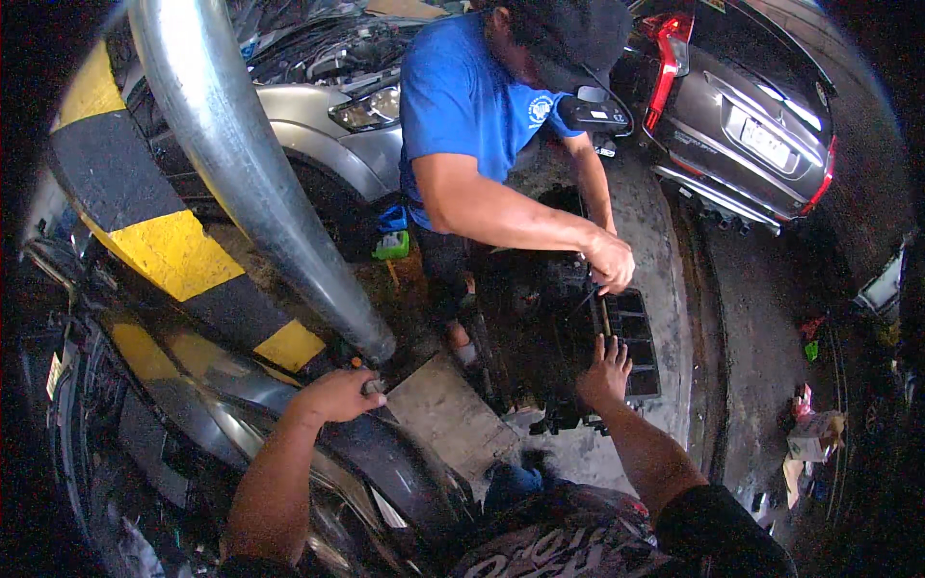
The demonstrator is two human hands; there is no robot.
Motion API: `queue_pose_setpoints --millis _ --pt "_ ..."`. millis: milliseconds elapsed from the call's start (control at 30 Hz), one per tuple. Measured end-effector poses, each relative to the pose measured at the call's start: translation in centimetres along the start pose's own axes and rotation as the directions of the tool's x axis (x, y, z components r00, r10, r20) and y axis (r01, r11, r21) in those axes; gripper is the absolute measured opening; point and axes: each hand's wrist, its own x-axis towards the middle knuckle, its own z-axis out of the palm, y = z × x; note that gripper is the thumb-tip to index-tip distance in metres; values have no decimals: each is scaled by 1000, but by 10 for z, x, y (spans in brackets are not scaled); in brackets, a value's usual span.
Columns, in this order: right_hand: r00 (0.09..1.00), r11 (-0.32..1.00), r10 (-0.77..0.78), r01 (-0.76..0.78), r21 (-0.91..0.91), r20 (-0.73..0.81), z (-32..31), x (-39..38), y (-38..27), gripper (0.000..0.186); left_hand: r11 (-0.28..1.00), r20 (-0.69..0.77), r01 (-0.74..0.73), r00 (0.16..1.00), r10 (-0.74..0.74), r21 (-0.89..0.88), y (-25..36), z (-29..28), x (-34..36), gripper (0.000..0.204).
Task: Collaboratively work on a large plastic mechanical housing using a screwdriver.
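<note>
My left hand is closed at the left, above a dark car fender. A small greyish end of something shows at its fingertips; I cannot make out what it is. My right hand has its fingers stretched out on the edge of a large black assembly, beside a black slatted panel. Across from me, a co-worker in a blue shirt bends over the same assembly. The co-worker's hand grips a thin tool above the panel's edge, just beyond my fingertips.
A thick metal post and a yellow-and-black striped barrier stand at left. Behind the co-worker is a silver car with its engine bay open. A dark car is parked far right. Cardboard scraps lie on the right.
</note>
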Motion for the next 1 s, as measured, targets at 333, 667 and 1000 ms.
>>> queue_pose_setpoints --millis 333,667,1000 --pt "998 998 -62 62 6 -27 7 1 5 91 999 23 49 999 -48 -24 3 0 -1 61" --pt "999 999 -38 38 -17 -6 1 -1 2 89 999 -41 -27 999 27 -21 -6 7 2 64" --pt "999 999 -15 14 -36 -30 4 0 2 90 999 24 12 1000 -11 -35 5 -4 -1 64"
